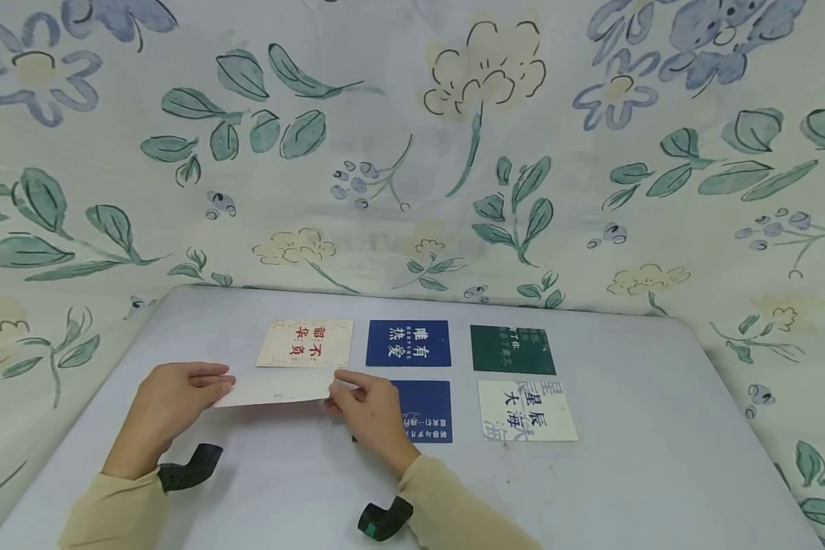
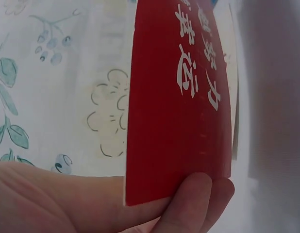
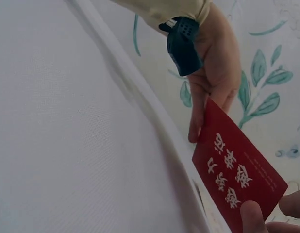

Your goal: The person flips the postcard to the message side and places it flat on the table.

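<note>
My left hand (image 1: 175, 409) and right hand (image 1: 374, 412) pinch opposite ends of one card (image 1: 275, 388), tilted above the white table. Its pale, nearly plain back shows in the head view. Seen from the left wrist, its red face (image 2: 159, 126) carries white characters, and the left thumb and fingers (image 2: 189, 204) grip its lower end. In the right wrist view the same red card spans both hands. Just beyond it lies a cream card (image 1: 305, 344) with red characters. My right hand overlaps part of a lower blue card (image 1: 429, 412).
Farther along the back row lie a blue card (image 1: 409, 344) with white characters and a dark green card (image 1: 512, 351). Nearer sits a white card (image 1: 529, 412) with blue print. Floral cloth (image 1: 399, 99) rises behind the table (image 1: 660, 458). Each wrist wears a black camera.
</note>
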Demonstrator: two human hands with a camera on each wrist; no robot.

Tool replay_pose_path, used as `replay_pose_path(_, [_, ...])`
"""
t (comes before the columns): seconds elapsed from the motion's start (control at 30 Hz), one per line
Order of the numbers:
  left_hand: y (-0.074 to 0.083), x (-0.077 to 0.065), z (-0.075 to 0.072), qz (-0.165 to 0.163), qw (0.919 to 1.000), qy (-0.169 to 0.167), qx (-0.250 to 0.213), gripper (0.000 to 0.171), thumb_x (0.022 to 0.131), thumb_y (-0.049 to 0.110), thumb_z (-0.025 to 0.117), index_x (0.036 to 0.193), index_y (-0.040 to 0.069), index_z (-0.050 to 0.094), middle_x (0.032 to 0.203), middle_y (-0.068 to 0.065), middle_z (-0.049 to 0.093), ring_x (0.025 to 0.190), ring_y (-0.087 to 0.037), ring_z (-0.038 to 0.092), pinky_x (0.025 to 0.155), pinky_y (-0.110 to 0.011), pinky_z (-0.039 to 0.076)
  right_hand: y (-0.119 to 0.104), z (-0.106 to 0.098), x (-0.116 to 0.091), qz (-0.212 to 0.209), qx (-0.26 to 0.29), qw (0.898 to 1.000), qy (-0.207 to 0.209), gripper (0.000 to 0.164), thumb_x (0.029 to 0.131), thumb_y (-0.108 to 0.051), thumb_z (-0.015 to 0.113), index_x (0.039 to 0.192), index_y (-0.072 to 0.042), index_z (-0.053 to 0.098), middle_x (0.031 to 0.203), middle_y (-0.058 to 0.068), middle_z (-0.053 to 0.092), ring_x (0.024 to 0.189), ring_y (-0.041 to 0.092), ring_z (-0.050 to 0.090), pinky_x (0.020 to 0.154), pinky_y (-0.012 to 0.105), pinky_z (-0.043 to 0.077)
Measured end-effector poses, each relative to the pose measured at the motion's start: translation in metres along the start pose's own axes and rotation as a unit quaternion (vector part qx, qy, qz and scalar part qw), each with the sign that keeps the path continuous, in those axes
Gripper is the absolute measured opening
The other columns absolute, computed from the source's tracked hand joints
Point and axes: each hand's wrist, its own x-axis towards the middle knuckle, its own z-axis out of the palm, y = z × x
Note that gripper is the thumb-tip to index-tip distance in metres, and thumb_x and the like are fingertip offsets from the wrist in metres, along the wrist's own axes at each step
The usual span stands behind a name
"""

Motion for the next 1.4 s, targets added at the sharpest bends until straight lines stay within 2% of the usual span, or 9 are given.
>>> replay_pose_path(0.33, [0.003, 0.000, 0.003, -0.037, 0.9990, -0.022, -0.008, 0.046, 0.086, 0.019, 0.062, 0.121, -0.010, 0.054, 0.106, -0.019, 0.066, 0.089, -0.026, 0.065, 0.069, -0.039, 0.050, -0.003, -0.001, 0.001, 0.043, -0.017, 0.999, 0.001, 0.032, 0.085, -0.013, 0.064, 0.116, -0.005, 0.064, 0.071, -0.001, 0.070, 0.069, 0.013, 0.068, 0.050, 0.018, 0.042])
replay_pose_path(0.5, [0.003, 0.001, 0.004, -0.038, 0.9988, -0.030, 0.002, 0.045, 0.086, 0.019, 0.062, 0.121, -0.009, 0.055, 0.109, -0.021, 0.064, 0.099, -0.035, 0.061, 0.073, -0.044, 0.049, -0.004, -0.001, 0.001, 0.044, -0.034, 0.998, 0.007, 0.032, 0.082, -0.011, 0.065, 0.115, -0.006, 0.065, 0.067, -0.002, 0.068, 0.066, 0.015, 0.067, 0.047, 0.019, 0.039])
replay_pose_path(0.67, [0.003, 0.002, 0.006, -0.037, 0.9985, -0.032, 0.023, 0.044, 0.086, 0.017, 0.064, 0.121, -0.009, 0.055, 0.111, -0.022, 0.063, 0.108, -0.043, 0.052, 0.077, -0.052, 0.045, -0.003, 0.000, 0.000, 0.041, -0.044, 0.998, 0.007, 0.033, 0.081, -0.009, 0.066, 0.114, -0.007, 0.065, 0.066, -0.004, 0.067, 0.059, 0.010, 0.061, 0.046, 0.018, 0.037])
replay_pose_path(0.73, [0.002, 0.003, 0.008, -0.042, 0.9982, -0.034, 0.026, 0.043, 0.086, 0.016, 0.063, 0.121, -0.009, 0.055, 0.111, -0.023, 0.062, 0.108, -0.043, 0.052, 0.077, -0.051, 0.046, -0.002, 0.000, 0.000, 0.039, -0.047, 0.998, 0.007, 0.033, 0.081, -0.008, 0.066, 0.114, -0.008, 0.065, 0.066, -0.004, 0.067, 0.056, 0.008, 0.058, 0.045, 0.018, 0.036])
replay_pose_path(0.93, [0.002, 0.003, 0.012, -0.053, 0.9975, -0.038, 0.028, 0.041, 0.085, 0.013, 0.063, 0.120, -0.008, 0.055, 0.114, -0.027, 0.059, 0.100, -0.039, 0.057, 0.073, -0.047, 0.049, 0.000, 0.002, -0.001, 0.023, -0.062, 0.998, 0.015, 0.032, 0.079, -0.007, 0.067, 0.111, -0.008, 0.067, 0.064, -0.007, 0.065, 0.053, 0.004, 0.055, 0.047, 0.018, 0.038])
replay_pose_path(1.27, [0.002, 0.003, 0.014, -0.032, 0.9982, -0.034, 0.037, 0.043, 0.082, 0.007, 0.065, 0.120, -0.010, 0.054, 0.108, -0.026, 0.062, 0.095, -0.038, 0.059, 0.070, -0.043, 0.050, 0.005, 0.004, -0.001, 0.004, -0.079, 0.997, 0.016, 0.029, 0.079, -0.006, 0.067, 0.107, -0.009, 0.068, 0.071, -0.006, 0.067, 0.061, 0.000, 0.061, 0.057, 0.017, 0.048])
replay_pose_path(1.4, [0.002, 0.003, 0.015, -0.036, 0.9980, -0.032, 0.041, 0.045, 0.082, 0.006, 0.064, 0.121, -0.010, 0.052, 0.109, -0.027, 0.060, 0.096, -0.039, 0.058, 0.070, -0.044, 0.050, 0.006, 0.005, -0.001, 0.001, -0.089, 0.996, 0.019, 0.028, 0.078, -0.006, 0.068, 0.106, -0.010, 0.068, 0.075, -0.005, 0.066, 0.064, 0.000, 0.061, 0.059, 0.016, 0.050])
